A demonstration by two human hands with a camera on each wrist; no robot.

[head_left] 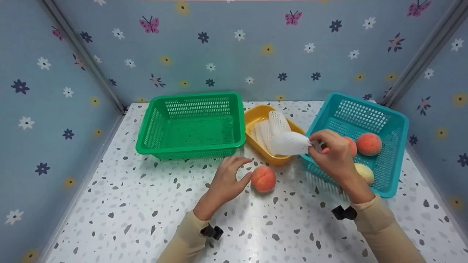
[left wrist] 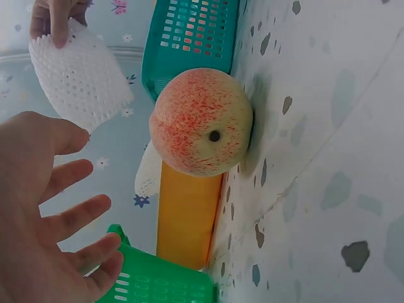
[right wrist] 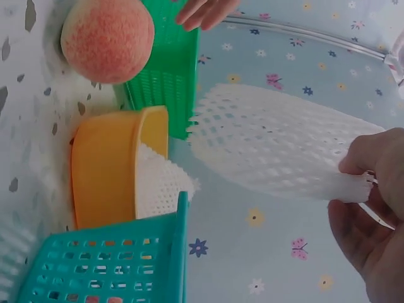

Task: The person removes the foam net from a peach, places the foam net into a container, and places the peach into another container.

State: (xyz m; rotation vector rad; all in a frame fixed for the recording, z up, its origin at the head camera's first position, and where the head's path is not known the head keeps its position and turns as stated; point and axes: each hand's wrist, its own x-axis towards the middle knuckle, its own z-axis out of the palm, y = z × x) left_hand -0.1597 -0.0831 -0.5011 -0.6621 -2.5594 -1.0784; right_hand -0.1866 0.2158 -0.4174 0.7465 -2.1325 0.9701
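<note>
My right hand (head_left: 332, 155) pinches one end of a white foam fruit net (head_left: 290, 143), held above the yellow basket. In the right wrist view the foam net (right wrist: 271, 142) stretches out sideways from thumb and fingers. A peach (head_left: 263, 179) sits on the table just right of my left hand (head_left: 228, 179). The left fingers are spread and loosely bent, apart from the peach, with nothing in them. More white foam nets (head_left: 264, 133) lie in the yellow basket (head_left: 276, 160). In the blue basket (head_left: 401, 146) are red peaches (head_left: 369, 144) and a pale yellow fruit (head_left: 365, 173), partly covered by my right hand and wrist.
A green basket (head_left: 190, 150) with nothing in it stands at the left, touching or close to the yellow one. Behind the speckled table (head_left: 128, 212) rises a flowered wall (head_left: 223, 51), with side panels left and right.
</note>
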